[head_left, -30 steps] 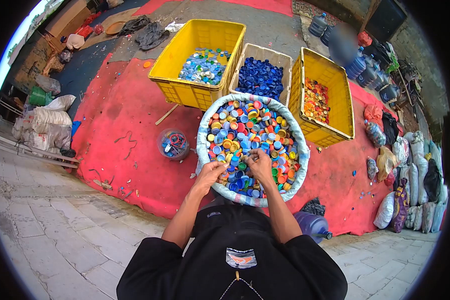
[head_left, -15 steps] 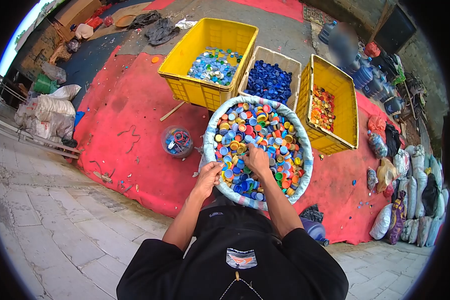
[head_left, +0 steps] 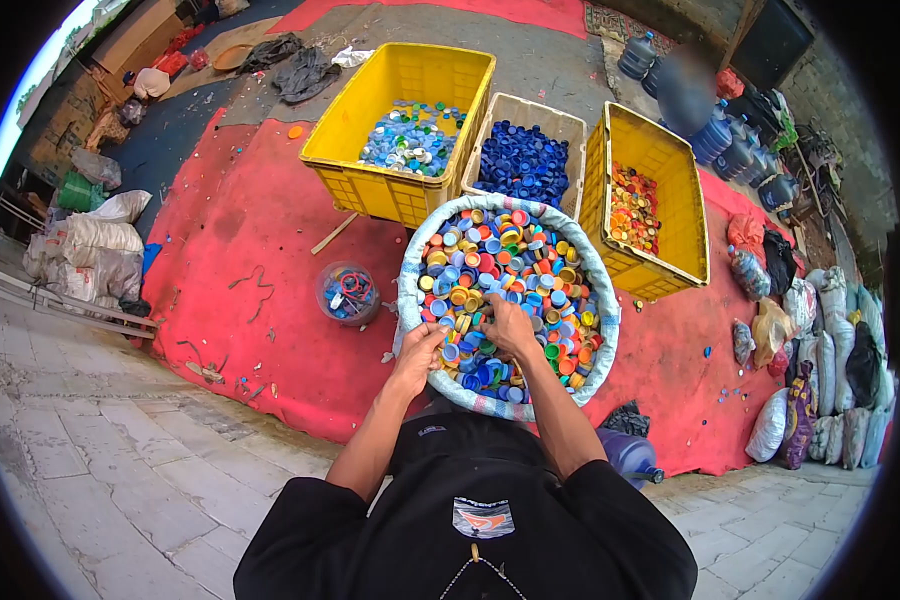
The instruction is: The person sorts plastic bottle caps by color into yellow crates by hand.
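A round sack with a rolled pale-blue rim (head_left: 607, 300) is heaped with bottle caps (head_left: 530, 265) of many colours, right in front of my body. My left hand (head_left: 420, 352) is closed in a pinch at the sack's near-left rim; whatever lies between its fingertips is too small to make out. Over the caps, my right hand (head_left: 510, 327) reaches in with bent fingers, closed around what looks like a bottle cap. Its fingertips are partly hidden among the other caps.
Beyond the sack stand a yellow crate (head_left: 335, 165) of light-blue and clear caps, a whitish crate (head_left: 578, 135) of dark-blue caps and another yellow crate (head_left: 675, 235) of orange and red caps. A clear bucket (head_left: 348, 293) sits left. Filled sacks (head_left: 832, 345) line the right.
The view has shifted slightly, so the crates and sack sit a little further left. My right hand has moved slightly among the caps; my left hand stays at the rim.
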